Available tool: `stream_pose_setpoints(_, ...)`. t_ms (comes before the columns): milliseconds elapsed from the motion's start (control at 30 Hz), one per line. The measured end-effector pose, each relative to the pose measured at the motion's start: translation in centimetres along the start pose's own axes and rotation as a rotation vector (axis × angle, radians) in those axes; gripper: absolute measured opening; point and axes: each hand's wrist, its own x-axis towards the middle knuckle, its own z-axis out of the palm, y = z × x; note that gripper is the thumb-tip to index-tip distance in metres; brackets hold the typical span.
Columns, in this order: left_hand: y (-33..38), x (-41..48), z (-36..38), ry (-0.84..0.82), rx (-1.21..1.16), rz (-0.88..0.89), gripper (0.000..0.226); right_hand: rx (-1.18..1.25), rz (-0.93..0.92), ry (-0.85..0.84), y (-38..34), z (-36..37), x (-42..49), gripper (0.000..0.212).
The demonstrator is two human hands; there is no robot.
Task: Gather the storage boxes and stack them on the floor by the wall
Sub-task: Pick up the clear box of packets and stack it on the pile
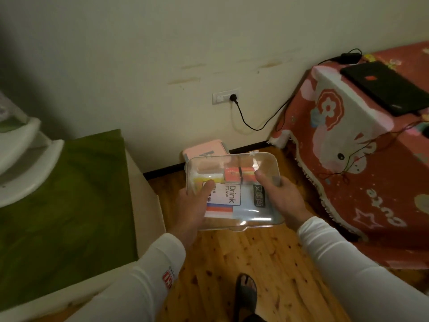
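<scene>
I hold a clear plastic storage box (246, 219) in the air above the wooden floor, level and with its lid on. Straw packets and small coloured cartons show through it. My left hand (192, 205) grips its left side, thumb on the lid. My right hand (281, 198) grips its right side the same way. A pink storage box (204, 148) lies on the floor against the wall, just beyond the clear one and partly hidden by it.
A low unit with a green cloth (69, 194) and a white stand (21, 159) fills the left. A table under a red patterned cloth (348, 159) with a black laptop (385, 87) stands right. A cable (250, 122) hangs from the wall socket (225, 96). My sandalled foot (247, 291) is on the floor.
</scene>
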Motion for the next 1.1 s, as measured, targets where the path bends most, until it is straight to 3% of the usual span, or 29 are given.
stream_pose_setpoints(133,0.9,3.3,4.0,0.08,-0.081,-0.03,0.046,-0.024,-0.018,-0.065,-0.2,-1.3,6.6,0.036)
stream_pose_setpoints(333,2.0,7.3,6.9,0.176,-0.135,-0.055,0.052,-0.067,-0.023,-0.172,-1.3,-1.4,13.6,0.045)
stream_pose_setpoints(467,3.3,10.7,7.9,0.21,-0.137,-0.062,0.052,-0.072,-0.048,-0.204,-2.9,-0.4,17.9,0.036)
stream_pose_setpoints(733,6.6,19.3,8.1,0.214,-0.186,-0.072,0.028,-0.12,-0.037,-0.231,-5.8,3.8,27.0,0.048)
stream_pose_setpoints(900,8.6,25.6,7.1,0.205,-0.145,-0.058,0.053,-0.092,-0.005,-0.249,-7.1,7.9,32.5,0.057)
stream_pose_setpoints(1100,8.5,32.6,6.6,0.224,-0.152,-0.113,0.051,-0.089,0.063,-0.271,-7.0,12.0,38.6,0.068)
